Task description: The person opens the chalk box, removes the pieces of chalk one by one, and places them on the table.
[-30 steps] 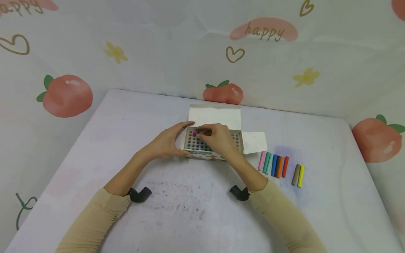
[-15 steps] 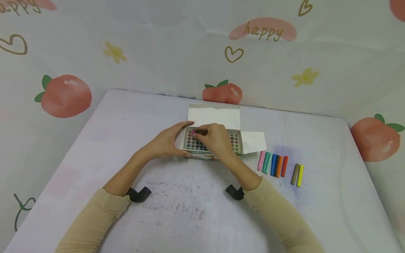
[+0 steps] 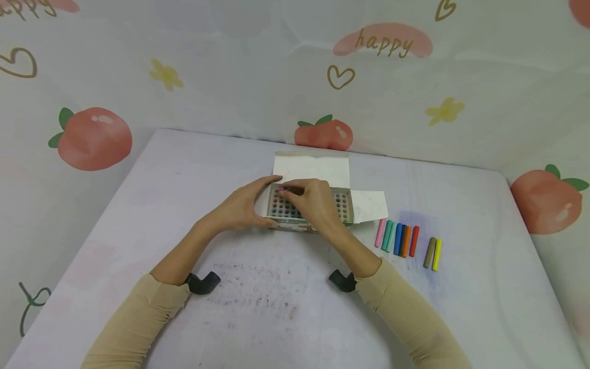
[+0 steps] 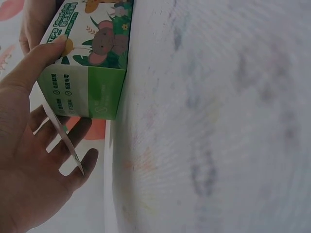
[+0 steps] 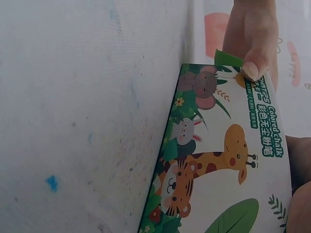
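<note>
An opened white colored-chalk box (image 3: pixel 292 225) with a grid of holes stands near the back middle of the table. My left hand (image 3: pixel 238 207) holds its left end, thumb on the printed front (image 4: pixel 95 36) and fingers reaching behind; the left end flap (image 4: pixel 63 136) lies against the palm. Above the tray, my right hand (image 3: pixel 317 202) pinches a magenta chalk stick (image 3: pixel 281 189) at the box's back left corner. Only the top of that stick shows, so how deep it sits is hidden. The right hand covers the middle holes.
Right of the box lie several loose chalk sticks, among them a pink one (image 3: pixel 380 233), a blue one (image 3: pixel 398 239), a red one (image 3: pixel 414 241) and a yellow one (image 3: pixel 437 254). The lid (image 3: pixel 312 170) stands folded back, and a side flap (image 3: pixel 369 206) sticks out rightward.
My right hand has shifted slightly left, and its fingers have closed in on the magenta chalk stick, which stood free beside them. The left hand keeps its hold on the box.
</note>
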`<state>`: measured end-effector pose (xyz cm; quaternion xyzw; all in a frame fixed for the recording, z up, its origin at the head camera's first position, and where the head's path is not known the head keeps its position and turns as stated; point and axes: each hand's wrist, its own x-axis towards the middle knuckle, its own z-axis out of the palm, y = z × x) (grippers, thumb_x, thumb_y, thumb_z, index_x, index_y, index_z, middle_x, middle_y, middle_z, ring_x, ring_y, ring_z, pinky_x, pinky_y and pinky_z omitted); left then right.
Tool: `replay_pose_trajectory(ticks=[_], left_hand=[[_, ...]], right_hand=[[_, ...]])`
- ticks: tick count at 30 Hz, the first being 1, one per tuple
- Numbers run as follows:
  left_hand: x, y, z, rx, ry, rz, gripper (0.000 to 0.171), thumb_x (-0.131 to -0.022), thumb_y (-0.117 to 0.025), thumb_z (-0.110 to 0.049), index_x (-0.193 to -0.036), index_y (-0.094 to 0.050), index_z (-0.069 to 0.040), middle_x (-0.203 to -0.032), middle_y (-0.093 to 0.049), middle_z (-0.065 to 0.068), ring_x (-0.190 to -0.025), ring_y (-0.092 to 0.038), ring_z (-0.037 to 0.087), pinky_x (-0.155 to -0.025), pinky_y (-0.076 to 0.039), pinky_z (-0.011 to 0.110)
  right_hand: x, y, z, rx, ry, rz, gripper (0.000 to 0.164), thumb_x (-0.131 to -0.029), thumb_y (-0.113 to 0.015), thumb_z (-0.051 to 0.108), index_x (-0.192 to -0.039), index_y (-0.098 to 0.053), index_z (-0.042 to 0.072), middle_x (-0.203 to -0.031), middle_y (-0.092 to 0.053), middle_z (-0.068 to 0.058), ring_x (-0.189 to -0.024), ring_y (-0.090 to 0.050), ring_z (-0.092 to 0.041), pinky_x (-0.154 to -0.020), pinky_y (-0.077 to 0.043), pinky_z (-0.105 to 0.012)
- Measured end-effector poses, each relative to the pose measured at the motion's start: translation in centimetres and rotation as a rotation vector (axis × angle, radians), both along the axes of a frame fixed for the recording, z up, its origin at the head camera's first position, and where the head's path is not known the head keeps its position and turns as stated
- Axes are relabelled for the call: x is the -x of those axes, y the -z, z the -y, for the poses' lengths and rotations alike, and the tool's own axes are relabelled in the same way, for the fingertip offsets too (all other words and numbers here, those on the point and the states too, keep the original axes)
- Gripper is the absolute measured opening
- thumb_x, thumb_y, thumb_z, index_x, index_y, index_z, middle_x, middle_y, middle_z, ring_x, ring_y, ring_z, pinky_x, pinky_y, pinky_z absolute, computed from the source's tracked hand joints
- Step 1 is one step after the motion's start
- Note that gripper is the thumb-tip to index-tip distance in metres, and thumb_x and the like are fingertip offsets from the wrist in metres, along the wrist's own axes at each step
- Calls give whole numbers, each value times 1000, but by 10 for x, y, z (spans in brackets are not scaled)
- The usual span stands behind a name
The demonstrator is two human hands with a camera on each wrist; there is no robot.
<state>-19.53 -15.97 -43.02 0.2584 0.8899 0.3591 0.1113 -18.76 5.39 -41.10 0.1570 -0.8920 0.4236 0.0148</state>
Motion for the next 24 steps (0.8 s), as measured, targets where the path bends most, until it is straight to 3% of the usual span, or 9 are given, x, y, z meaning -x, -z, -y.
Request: replay_pose_trajectory(ticks=[6, 24], left_hand=[[0, 0, 0, -3, 4, 5, 107, -72, -90, -37, -157, -28, -22, -157, -34, 6, -143, -33, 27, -112, -32, 51], [0, 0, 0, -5, -11, 12, 108, -70, -91, -37, -156, -28, -23, -153, -40, 6, -133, -43, 25, -105, -38, 50]], right_hand=[[0, -1, -1, 30, -1, 5, 24, -92, -73, 26, -110, -78, 11, -100, -75, -3, -85, -69, -11, -70, -55, -29], [-2, -6, -6, 216, -18, -102, 19, -91, -74, 15, -108, -76, 7, -95, -73, -2, -75, -68, -11, -65, -55, -26]])
